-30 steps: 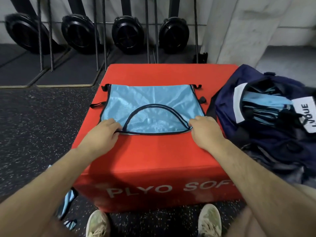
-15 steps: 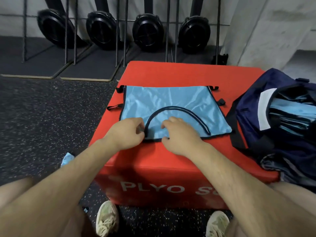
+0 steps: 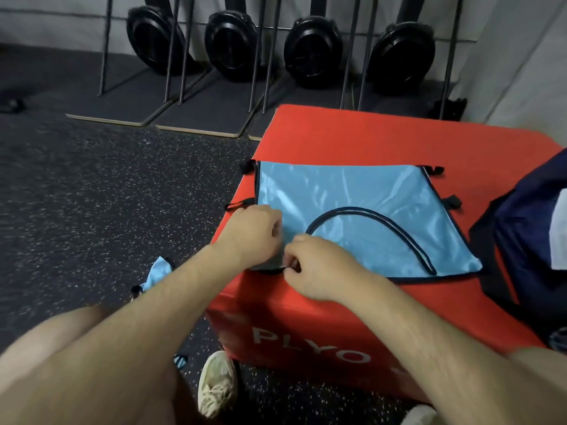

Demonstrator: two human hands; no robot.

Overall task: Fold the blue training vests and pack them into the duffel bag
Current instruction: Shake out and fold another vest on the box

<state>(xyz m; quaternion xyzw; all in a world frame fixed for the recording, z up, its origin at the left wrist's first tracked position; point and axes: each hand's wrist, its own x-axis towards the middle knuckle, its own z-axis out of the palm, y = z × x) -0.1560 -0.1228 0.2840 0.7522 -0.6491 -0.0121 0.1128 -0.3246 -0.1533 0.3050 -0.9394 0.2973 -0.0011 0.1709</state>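
Blue vest (image 3: pixel 352 194) flat on plyo box (image 3: pixel 368 133); L hand (image 3: pixel 254 231) & R hand (image 3: pixel 316 268) pinch its near-left corner

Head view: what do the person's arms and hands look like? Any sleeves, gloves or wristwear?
No sleeves in view: the left arm and right arm are bare from the wrist to the frame edge, with fine hair along the forearms. The left hand and right hand are ungloved. No watch, band or marking shows on either wrist. No ring is visible, though some fingers are hidden.
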